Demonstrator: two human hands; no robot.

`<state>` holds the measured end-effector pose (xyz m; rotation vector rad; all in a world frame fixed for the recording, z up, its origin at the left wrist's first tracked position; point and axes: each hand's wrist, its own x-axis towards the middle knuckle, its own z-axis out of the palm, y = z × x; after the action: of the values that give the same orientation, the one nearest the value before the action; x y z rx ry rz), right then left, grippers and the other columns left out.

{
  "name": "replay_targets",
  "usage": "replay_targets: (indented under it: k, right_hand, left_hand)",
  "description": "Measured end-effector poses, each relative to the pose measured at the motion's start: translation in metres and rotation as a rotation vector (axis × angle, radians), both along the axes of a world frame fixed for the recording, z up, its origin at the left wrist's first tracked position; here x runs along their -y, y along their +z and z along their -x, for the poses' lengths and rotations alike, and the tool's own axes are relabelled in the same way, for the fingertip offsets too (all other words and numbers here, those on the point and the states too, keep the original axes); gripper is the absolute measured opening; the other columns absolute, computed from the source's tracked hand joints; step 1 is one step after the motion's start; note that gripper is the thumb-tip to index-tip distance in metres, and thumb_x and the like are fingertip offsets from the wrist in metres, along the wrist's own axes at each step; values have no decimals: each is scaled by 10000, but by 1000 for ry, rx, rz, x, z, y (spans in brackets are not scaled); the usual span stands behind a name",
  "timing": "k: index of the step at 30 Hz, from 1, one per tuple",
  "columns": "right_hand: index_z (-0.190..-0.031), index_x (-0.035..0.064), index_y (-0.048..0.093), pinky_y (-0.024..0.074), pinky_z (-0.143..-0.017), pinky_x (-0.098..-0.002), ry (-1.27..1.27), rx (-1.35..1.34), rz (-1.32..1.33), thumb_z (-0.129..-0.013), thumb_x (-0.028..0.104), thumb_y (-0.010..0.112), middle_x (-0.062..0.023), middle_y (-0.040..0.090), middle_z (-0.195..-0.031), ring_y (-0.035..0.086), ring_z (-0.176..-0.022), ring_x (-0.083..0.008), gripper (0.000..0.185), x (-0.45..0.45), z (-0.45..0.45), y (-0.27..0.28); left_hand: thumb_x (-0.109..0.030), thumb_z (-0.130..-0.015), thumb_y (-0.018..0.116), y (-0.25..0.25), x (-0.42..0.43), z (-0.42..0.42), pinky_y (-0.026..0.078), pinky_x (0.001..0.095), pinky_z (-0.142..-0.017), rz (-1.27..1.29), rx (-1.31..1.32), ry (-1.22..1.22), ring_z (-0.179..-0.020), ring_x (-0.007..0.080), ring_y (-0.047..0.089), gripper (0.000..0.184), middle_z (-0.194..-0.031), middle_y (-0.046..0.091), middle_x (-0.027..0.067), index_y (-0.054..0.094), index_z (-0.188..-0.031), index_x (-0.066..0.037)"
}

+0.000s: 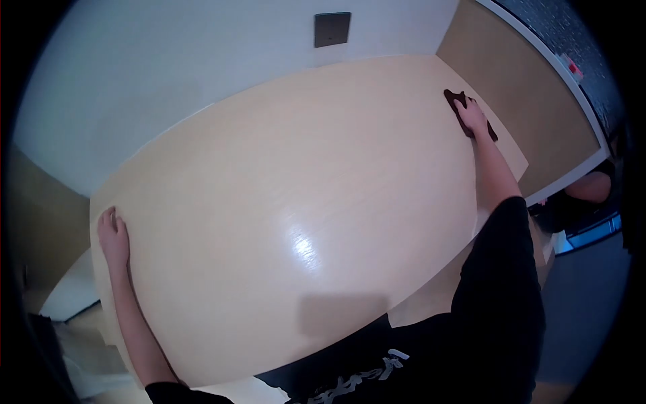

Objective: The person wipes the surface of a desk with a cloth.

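At the far right end of the light wood-coloured table (282,161), my right hand (472,116) presses down on a dark brown cloth (455,99). The cloth lies flat and sticks out on both sides of my fingers. My left hand (114,239) rests on the tabletop near its left edge, with nothing in it. Its fingers are loosely bent, and a gap shows between them and the thumb.
Behind the table rises a pale wall with a dark square plate (332,29). A wood-toned partition (531,101) with a light edge borders the right end. Beyond it, part of another person (587,192) shows. A small red-and-white item (572,69) sits by the partition's top edge.
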<state>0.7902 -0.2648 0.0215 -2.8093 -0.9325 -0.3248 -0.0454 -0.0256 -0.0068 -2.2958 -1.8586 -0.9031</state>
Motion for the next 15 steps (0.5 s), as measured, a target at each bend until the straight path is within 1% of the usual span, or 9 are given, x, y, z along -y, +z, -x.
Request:
replay_targets:
  k: [1, 4, 5, 7, 9, 11, 13, 14, 15]
  right_hand:
    - [-1379, 49, 353, 250, -1085, -443, -9, -20, 14, -858, 571, 382, -162, 367, -1411, 336, -1313, -300, 737, -3, 12, 1]
    - [-1385, 50, 342, 243, -1090, -429, 68, 14, 53, -865, 565, 373, -169, 344, -1423, 331, -1315, -301, 732, -5, 55, 1]
    - [-1368, 40, 358, 270, -1071, -436, 115, 56, 30, -872, 549, 369, -183, 373, -1394, 349, -1297, -310, 710, -7, 71, -4]
    - [-1298, 16, 411, 324, -1021, -453, 239, 18, 0, -876, 496, 407, -191, 435, -1307, 387, -1251, -324, 639, -10, 130, 7]
    - [-1287, 26, 409, 331, -1008, -463, 354, 103, -33, -877, 460, 428, -185, 438, -1286, 411, -1221, -327, 597, -18, 189, 4]
    - [-1282, 29, 399, 317, -1012, -476, 487, 106, -80, -867, 444, 446, -193, 438, -1268, 407, -1211, -350, 588, -24, 244, 4]
    - [-1260, 5, 404, 305, -1016, -475, 617, 129, -111, -845, 424, 473, -214, 435, -1247, 402, -1207, -347, 594, -34, 301, 3]
    - [-1261, -9, 401, 296, -1023, -472, 710, 37, -104, -837, 415, 479, -217, 433, -1246, 397, -1204, -350, 604, -38, 341, 17]
    - [-1263, -18, 397, 293, -1020, -474, 772, 78, -149, -827, 414, 488, -217, 422, -1256, 379, -1217, -351, 620, -44, 367, 9]
  left_hand:
    - [-137, -887, 456, -1, -2, 3, 393, 402, -956, 1, -2, 21, -1119, 330, 491, 307, -1192, 529, 166, 530, -1163, -26]
    - [-139, -880, 457, 0, -13, 5, 395, 404, -954, -1, -99, 0, -1105, 337, 500, 315, -1192, 531, 170, 534, -1158, -13]
    - [-142, -877, 458, 1, -13, 3, 397, 404, -951, -6, -97, 6, -1100, 336, 503, 319, -1187, 535, 171, 537, -1157, -10]
    - [-155, -875, 461, 4, -14, 0, 403, 403, -943, -10, -105, 21, -1095, 327, 508, 327, -1166, 550, 170, 541, -1155, -7]
    - [-154, -876, 462, 6, -13, -3, 404, 403, -941, -31, -108, 29, -1093, 326, 510, 324, -1164, 551, 170, 544, -1151, -5]
    - [-157, -874, 467, 9, -13, -8, 407, 404, -937, -47, -130, 33, -1088, 318, 516, 319, -1163, 550, 166, 551, -1144, -7]
    - [-160, -873, 470, 11, -15, -9, 406, 409, -937, -47, -131, 40, -1088, 316, 516, 319, -1162, 551, 165, 554, -1142, -12]
    - [-163, -871, 473, 10, -20, -6, 406, 413, -936, -44, -127, 43, -1088, 314, 517, 318, -1160, 551, 164, 556, -1141, -16]
    - [-171, -871, 478, 7, -24, -5, 404, 427, -930, -65, -115, 28, -1080, 311, 520, 313, -1147, 556, 156, 560, -1133, -21]
